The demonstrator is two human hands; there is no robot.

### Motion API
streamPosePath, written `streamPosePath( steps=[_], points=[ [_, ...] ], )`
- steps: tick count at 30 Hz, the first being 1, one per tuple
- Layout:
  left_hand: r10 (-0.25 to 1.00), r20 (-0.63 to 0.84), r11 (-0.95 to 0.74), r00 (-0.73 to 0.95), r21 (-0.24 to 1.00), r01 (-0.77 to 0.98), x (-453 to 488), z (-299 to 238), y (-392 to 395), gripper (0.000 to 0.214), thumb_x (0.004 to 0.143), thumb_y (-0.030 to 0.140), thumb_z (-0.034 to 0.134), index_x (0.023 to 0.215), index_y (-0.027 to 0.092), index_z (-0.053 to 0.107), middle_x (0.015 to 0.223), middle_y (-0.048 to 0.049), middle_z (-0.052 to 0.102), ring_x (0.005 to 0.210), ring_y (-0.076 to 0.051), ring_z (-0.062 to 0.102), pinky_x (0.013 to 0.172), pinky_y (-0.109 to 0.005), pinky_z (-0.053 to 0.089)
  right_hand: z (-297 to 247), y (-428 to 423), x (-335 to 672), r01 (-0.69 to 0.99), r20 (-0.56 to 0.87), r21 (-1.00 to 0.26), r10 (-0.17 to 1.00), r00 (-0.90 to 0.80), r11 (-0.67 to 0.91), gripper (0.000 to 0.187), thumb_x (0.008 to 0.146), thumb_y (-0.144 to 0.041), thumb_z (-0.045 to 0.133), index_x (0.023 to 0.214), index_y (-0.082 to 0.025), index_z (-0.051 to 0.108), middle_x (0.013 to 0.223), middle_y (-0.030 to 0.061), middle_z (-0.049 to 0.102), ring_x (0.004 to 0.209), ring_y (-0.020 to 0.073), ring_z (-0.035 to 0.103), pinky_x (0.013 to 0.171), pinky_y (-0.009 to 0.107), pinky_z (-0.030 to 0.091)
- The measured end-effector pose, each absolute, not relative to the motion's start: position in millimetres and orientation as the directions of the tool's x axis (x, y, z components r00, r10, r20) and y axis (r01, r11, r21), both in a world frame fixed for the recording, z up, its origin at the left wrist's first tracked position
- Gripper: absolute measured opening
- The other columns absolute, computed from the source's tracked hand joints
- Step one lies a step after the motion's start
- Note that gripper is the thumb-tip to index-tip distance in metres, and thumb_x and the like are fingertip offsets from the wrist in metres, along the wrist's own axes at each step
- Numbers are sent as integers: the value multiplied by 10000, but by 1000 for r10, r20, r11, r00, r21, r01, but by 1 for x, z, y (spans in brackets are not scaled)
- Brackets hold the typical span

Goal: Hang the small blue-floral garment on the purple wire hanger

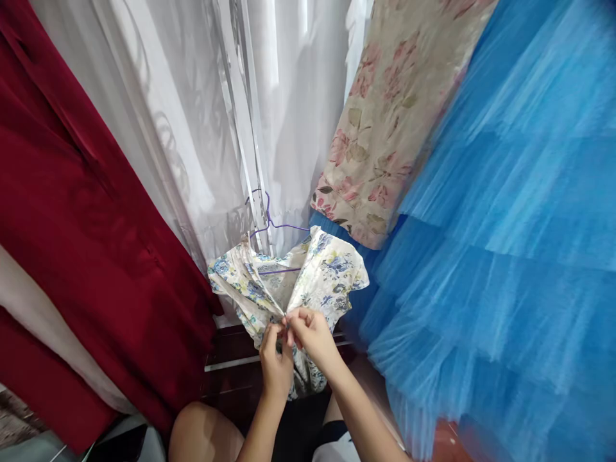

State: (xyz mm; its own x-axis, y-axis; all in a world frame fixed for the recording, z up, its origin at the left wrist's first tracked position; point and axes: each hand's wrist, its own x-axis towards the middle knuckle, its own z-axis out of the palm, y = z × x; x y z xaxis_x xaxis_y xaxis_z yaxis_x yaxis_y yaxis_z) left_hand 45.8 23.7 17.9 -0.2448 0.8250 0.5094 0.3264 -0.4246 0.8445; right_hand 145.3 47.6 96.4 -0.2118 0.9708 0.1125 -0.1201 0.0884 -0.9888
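A white floral dress (330, 273) with blue and yellow flowers hangs on a thin purple hanger (283, 224) in front of me. Both of my hands meet at the bottom of its V neckline. My left hand (276, 366) pinches the fabric from below, fingers closed. Just above and to its right, my right hand (310, 330) also has its fingers closed on the cloth at the front. Any fastening between the fingertips is too small to make out. Below the hands, the lower part of the dress drops between my knees, partly hidden by the arms.
Dark red cloth (96, 212) hangs on the left, with sheer white curtains (298, 96) behind. A beige rose-print cloth (380, 141) and a tiered blue tulle skirt (505, 256) hang on the right. Dark wood (231, 378) lies behind the dress. A dark flat object (118, 446) rests at lower left.
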Motion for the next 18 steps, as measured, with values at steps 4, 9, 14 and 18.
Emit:
streamPosePath(
  steps=[4, 9, 14, 18],
  points=[
    [834, 550, -450, -37, 719, 530, 41, 26, 35, 183, 948, 237, 427, 839, 198, 569, 835, -71, 588, 808, -211, 571, 730, -305, 421, 147, 90, 144, -160, 208, -969, 971, -121, 188, 253, 796, -372, 570, 659, -166, 623, 434, -13, 588, 323, 85, 360, 364, 221, 269],
    [860, 501, -417, 95, 586, 695, 35, 16, 33, 202, 930, 138, 371, 889, 207, 556, 929, -85, 593, 836, -208, 584, 709, -289, 425, 198, 134, 129, -140, 246, -963, 963, -113, 230, 231, 747, -286, 557, 564, -158, 618, 431, 4, 589, 327, 82, 345, 360, 228, 251],
    [886, 415, -421, 206, 536, 732, 27, 5, 29, 190, 882, 106, 426, 882, 209, 586, 895, -62, 612, 776, -200, 607, 687, -288, 449, 207, 142, 119, -160, 280, -951, 956, -88, 264, 220, 763, -301, 543, 640, -149, 644, 429, -23, 560, 339, 81, 334, 366, 224, 244],
    [805, 578, -532, 133, 605, 593, 3, 56, 47, 145, 894, 255, 568, 1025, 219, 621, 853, -36, 629, 813, -191, 617, 788, -297, 476, 198, 133, 121, -164, 308, -943, 946, -98, 290, 216, 778, -331, 549, 680, -157, 630, 409, -41, 536, 334, 85, 342, 370, 218, 242]
  ],
)
